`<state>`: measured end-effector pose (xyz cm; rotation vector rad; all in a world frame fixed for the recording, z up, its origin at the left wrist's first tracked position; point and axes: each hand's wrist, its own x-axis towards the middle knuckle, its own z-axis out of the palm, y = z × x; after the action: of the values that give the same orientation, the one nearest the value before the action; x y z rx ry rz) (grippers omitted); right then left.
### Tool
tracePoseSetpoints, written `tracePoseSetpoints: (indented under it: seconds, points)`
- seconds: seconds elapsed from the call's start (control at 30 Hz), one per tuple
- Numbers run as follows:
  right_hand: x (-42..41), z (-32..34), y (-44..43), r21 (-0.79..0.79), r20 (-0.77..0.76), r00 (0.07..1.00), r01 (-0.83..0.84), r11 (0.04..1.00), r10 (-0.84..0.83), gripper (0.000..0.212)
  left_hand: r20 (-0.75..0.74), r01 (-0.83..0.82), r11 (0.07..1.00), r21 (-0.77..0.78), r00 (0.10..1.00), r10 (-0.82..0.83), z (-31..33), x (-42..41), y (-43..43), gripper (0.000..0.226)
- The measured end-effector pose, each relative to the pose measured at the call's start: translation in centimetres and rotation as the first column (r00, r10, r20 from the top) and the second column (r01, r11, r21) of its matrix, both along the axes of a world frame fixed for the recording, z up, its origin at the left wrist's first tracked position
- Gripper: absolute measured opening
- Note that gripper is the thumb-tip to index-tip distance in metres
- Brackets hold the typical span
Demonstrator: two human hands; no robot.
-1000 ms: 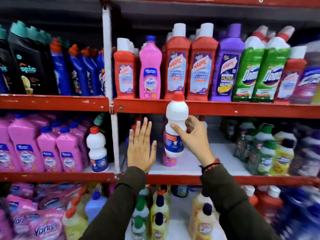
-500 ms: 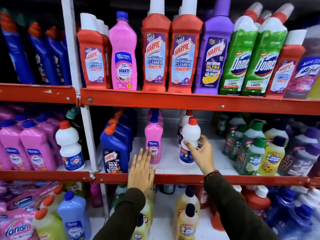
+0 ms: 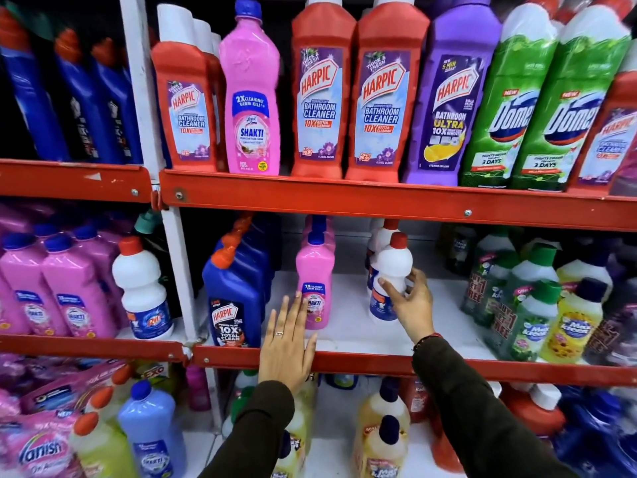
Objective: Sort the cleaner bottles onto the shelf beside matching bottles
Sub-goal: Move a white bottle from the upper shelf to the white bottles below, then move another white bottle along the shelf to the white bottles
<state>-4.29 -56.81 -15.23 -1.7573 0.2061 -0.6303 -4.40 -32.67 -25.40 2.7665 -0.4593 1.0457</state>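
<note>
**White bottle now down on the middle shelf**

A second ago the white bottle was up in the air in front of the red shelf edge. Now it has gone down and back, and it looks to be standing on the white middle shelf (image 3: 348,326).

The big things first. The middle shelf has a bare patch in its middle. On that patch stands the white bottle (image 3: 391,270) with a red cap, straight up and down. Right behind it is another white bottle (image 3: 375,241) of the same kind, so this looks like the right spot. A pink bottle (image 3: 315,284) stands to its left, a little apart.

The right hand (image 3: 410,301) is still around the white bottle's lower half, fingers (image 3: 387,286) curled onto it from the right side. The left hand (image 3: 287,339) is flat and spread, holding nothing, by the front of the pink bottle. It has dropped lower too.

The right hand is the one on the bottle, so I think it only needs to let go.
</note>
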Motion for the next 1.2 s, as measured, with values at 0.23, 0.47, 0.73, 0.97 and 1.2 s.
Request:
tracePoseSetpoints:
  seconds: [0.23,0.47,0.73,0.97,1.2]
  points:
    - [-0.9,-0.7,0.7,-0.125,0.038,0.996,0.081,0.989,-0.077,0.075,-0.023,0.011,1.0,-0.014,1.0,-0.011,0.3,-0.3,0.1,0.068]
    - [-4.2,-1.9,4.6,-0.508,0.177,0.966,0.255,0.823,-0.19,0.069,0.015,0.057,0.995,-0.08,0.998,-0.056,1.0,-1.9,0.8,0.066]
    - [-6.3,-3.4,14.8,-0.583,0.18,0.981,0.161,0.796,-0.067,0.062,0.085,0.157,0.967,-0.201,0.986,-0.143,2.9,-3.7,7.5,0.066]
    - [-7.0,-2.9,26.2,-0.514,0.364,0.911,0.022,0.857,0.195,0.039,0.081,-0.002,0.973,-0.23,0.996,0.021,2.2,-3.5,19.7,0.067]
    - [-4.3,-1.8,37.0,-0.399,0.16,0.889,-0.34,0.852,0.43,0.055,-0.055,-0.062,0.985,-0.16,0.997,0.054,-0.8,-1.8,29.1,0.07]
